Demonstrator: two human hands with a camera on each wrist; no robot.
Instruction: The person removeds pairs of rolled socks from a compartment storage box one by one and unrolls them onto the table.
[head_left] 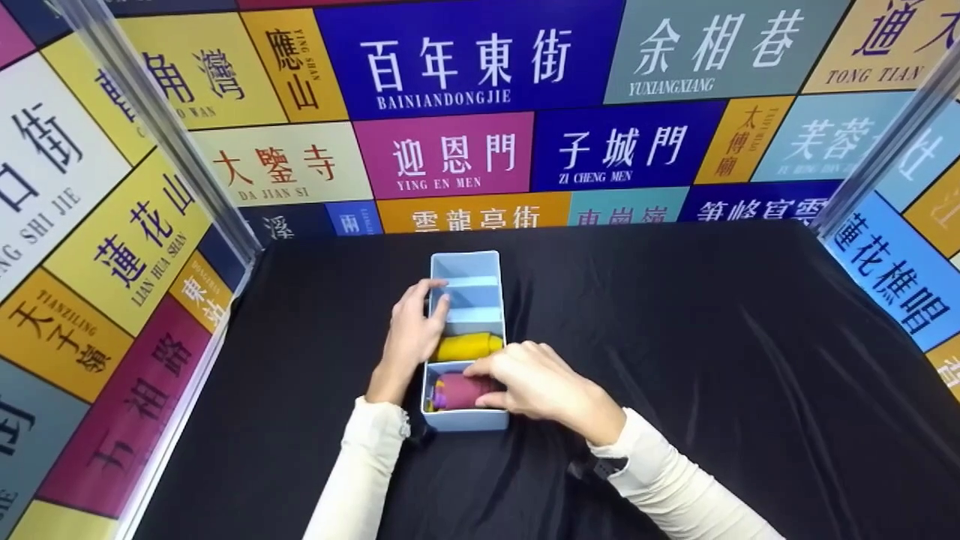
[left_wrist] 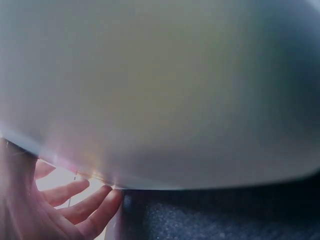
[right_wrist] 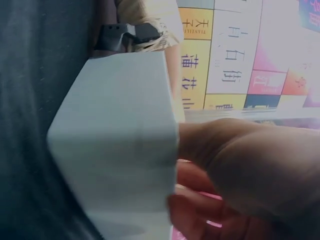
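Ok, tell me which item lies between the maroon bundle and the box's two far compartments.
The yellow bundle lies between them, next along from the maroon bundle in the blue box; the head view shows this.

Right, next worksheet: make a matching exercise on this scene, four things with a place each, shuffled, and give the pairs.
1. Maroon cloth roll
2. Yellow cloth roll
3. Left hand
4. Pale blue divided box

A. On black cloth
B. Next-to-nearest compartment
C. At the box's left side
D. Nearest compartment

Pairs: 1-D; 2-B; 3-C; 4-A
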